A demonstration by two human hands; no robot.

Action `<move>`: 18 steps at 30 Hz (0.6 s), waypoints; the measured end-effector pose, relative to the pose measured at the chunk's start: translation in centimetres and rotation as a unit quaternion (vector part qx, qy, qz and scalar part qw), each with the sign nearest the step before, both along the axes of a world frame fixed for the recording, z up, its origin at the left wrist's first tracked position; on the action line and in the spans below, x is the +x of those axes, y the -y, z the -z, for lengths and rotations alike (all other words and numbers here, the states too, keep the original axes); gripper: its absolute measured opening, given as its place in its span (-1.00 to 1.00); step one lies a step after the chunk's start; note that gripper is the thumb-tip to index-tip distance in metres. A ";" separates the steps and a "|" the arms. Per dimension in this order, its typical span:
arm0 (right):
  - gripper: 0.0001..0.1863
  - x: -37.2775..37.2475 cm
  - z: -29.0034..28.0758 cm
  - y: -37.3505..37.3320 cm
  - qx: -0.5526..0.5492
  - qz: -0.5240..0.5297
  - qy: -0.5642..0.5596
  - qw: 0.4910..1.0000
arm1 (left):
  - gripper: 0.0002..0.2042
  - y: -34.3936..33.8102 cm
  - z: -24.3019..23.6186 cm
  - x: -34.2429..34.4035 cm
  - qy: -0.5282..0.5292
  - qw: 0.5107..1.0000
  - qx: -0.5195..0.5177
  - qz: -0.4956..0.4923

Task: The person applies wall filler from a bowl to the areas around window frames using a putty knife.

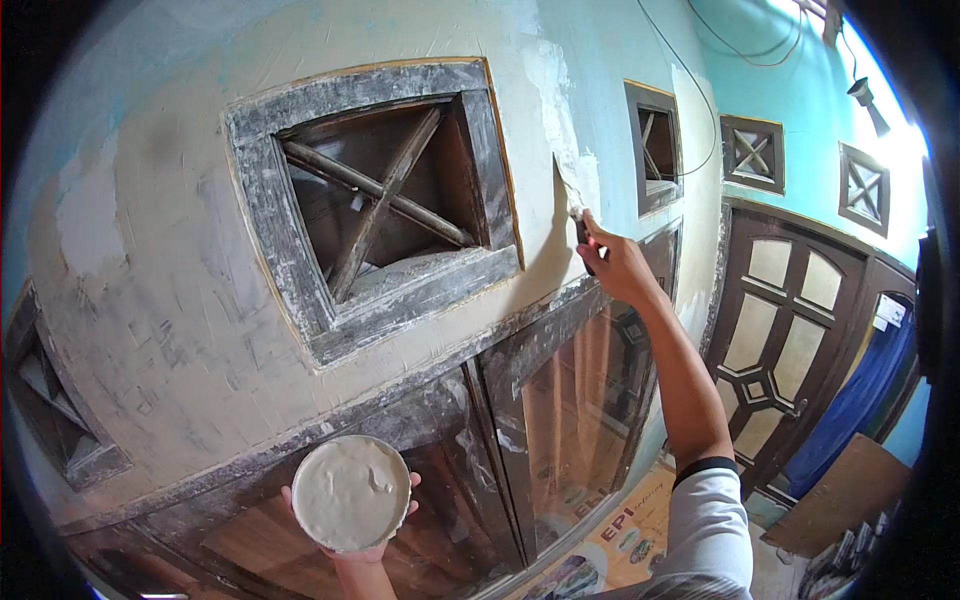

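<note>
My left hand (358,553) supports a round tub of pale putty (350,490) from below, its fingers curled up around the sides. The putty's surface is smooth apart from a few small ridges. Up at the wall, my right hand (618,265) grips the dark handle of a putty knife (580,228). The knife's blade tip lies against the wall, at the lower end of a whitish putty streak (556,110). This streak runs upward between two vent openings. A shadow falls on the wall left of the knife.
A large wooden vent frame (285,220) with crossed bars is left of my right hand. Below it runs a dark, putty-smeared wooden frame with glass panes (565,410). Thin cables (712,95) hang at the upper right. A panelled door (780,310) and a leaning brown board (840,495) stand farther right.
</note>
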State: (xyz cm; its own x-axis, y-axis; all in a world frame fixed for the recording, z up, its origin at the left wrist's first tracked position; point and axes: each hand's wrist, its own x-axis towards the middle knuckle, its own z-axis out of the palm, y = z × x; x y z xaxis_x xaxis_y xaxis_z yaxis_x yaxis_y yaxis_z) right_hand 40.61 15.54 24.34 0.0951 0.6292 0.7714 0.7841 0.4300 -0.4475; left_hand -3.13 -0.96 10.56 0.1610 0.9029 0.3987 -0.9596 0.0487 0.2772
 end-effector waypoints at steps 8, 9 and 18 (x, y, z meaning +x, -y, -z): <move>-0.41 -0.2 -6.8 0.3 0.065 0.003 0.000 0.998 | -0.03 0.0 0.1 0.4 -0.002 1.000 0.007 0.001; -0.40 -0.2 -5.8 -0.5 0.066 -0.010 0.004 0.998 | -0.03 0.2 0.1 0.6 0.005 1.000 -0.002 0.008; -0.40 -1.5 6.7 5.0 -0.011 -0.021 -0.051 0.998 | -0.02 1.5 2.1 -0.7 0.009 1.000 -0.005 0.019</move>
